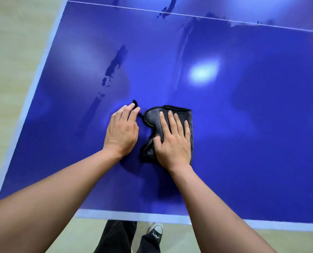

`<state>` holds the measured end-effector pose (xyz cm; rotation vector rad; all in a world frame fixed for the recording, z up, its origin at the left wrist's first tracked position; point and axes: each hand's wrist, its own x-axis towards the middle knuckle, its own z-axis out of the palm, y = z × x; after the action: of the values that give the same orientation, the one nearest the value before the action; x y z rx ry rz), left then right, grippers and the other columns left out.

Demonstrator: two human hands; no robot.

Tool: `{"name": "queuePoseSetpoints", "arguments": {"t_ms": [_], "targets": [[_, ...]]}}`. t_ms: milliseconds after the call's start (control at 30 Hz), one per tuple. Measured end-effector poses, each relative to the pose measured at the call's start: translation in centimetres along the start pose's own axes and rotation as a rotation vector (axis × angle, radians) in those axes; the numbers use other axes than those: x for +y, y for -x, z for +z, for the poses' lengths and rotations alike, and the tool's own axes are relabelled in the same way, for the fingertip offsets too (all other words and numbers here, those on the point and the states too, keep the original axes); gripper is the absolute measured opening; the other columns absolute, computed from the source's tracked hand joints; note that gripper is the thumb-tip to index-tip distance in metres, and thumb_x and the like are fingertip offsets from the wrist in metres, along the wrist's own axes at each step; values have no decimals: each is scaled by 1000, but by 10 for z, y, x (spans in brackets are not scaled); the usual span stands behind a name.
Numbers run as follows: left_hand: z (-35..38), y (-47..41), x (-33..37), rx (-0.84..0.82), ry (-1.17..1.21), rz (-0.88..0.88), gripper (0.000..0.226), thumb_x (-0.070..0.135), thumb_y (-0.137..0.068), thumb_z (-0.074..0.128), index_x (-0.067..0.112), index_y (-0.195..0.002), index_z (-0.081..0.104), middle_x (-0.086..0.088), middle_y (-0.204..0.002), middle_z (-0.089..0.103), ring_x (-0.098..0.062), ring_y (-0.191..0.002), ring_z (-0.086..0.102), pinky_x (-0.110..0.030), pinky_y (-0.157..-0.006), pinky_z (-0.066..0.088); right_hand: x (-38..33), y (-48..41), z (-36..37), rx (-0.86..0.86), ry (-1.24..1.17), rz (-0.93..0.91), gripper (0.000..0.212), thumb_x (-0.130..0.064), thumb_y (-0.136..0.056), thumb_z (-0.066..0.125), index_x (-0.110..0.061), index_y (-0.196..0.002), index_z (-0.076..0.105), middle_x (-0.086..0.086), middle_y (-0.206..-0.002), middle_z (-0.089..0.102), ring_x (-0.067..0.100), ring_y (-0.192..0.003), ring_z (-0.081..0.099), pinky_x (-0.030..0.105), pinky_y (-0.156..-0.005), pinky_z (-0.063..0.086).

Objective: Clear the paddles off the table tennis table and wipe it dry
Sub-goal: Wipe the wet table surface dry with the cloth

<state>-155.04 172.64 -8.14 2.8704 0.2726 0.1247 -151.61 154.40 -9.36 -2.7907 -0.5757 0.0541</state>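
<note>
A folded grey cloth with black trim [153,115] lies on the blue table tennis table [243,125]. My right hand [172,141] presses flat on top of it, fingers spread. My left hand [122,130] rests just left of the cloth, fingertips curled around its thin black hanging loop [135,103]. Dark wet streaks [113,66] run up the table ahead of my left hand, and more wet patches [165,10] sit near the white centre line. No paddles are in view.
The table's white near edge [133,215] runs just in front of my legs, and its left edge [41,73] slants up along the pale floor. My dark trousers and a sneaker [156,233] show below the table edge.
</note>
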Motion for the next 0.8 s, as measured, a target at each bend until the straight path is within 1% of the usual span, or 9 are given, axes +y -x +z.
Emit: {"name": "queuePoseSetpoints", "arguments": {"t_ms": [133, 233, 333, 400, 467, 533, 700, 800], "targets": [[11, -81, -18, -39, -11, 50, 54, 19, -96, 33, 5, -147, 46, -15, -153, 45, -38, -141, 42, -50, -114, 35, 10, -79, 0, 38, 33, 20, 73, -41, -89, 37, -27, -161, 27, 1, -168, 23, 16, -156, 15, 47, -127, 7], [17, -132, -28, -33, -22, 74, 56, 21, -98, 35, 6, -151, 42, -17, -157, 41, -38, -143, 38, -50, -118, 32, 18, -140, 1, 52, 43, 54, 74, -43, -89, 34, -27, -161, 27, 1, -168, 24, 16, -156, 16, 46, -127, 6], [21, -174, -36, -40, -47, 98, 59, 26, -99, 34, 5, -154, 37, -18, -159, 36, -38, -146, 35, -49, -121, 27, 26, -195, 1, 78, 64, 95, 73, -44, -89, 34, -27, -160, 29, 0, -167, 26, 16, -155, 17, 45, -127, 6], [22, -196, -39, -58, -49, 93, 62, 30, -99, 31, 4, -156, 33, -18, -162, 31, -36, -149, 29, -47, -124, 21, 32, -229, 1, 89, 74, 123, 73, -44, -89, 36, -28, -160, 28, -1, -167, 25, 15, -155, 16, 45, -127, 6], [23, -205, -38, -65, -46, 79, 65, 34, -99, 30, 6, -158, 28, -16, -165, 25, -32, -153, 22, -45, -126, 15, 40, -260, 1, 90, 84, 151, 72, -43, -90, 37, -29, -160, 27, -1, -168, 23, 14, -156, 15, 44, -127, 5], [24, -206, -37, -60, -44, 77, 66, 34, -98, 32, 8, -159, 27, -14, -166, 22, -30, -155, 18, -45, -127, 13, 47, -295, -1, 75, 96, 173, 72, -44, -92, 38, -30, -161, 26, -2, -168, 22, 13, -156, 14, 44, -127, 4], [20, -206, -37, -49, -46, 62, 65, 31, -97, 38, 8, -158, 29, -14, -166, 24, -30, -154, 20, -46, -126, 16, 60, -379, -6, 61, 101, 204, 71, -45, -93, 36, -30, -161, 23, -2, -169, 19, 13, -156, 12, 44, -127, 3], [20, -205, -35, -38, -40, 70, 65, 30, -98, 40, 8, -158, 30, -14, -166, 24, -30, -154, 21, -46, -126, 18, 65, -415, -8, 65, 96, 231, 70, -46, -94, 35, -30, -161, 23, -2, -169, 19, 13, -156, 12, 43, -127, 2]]}}
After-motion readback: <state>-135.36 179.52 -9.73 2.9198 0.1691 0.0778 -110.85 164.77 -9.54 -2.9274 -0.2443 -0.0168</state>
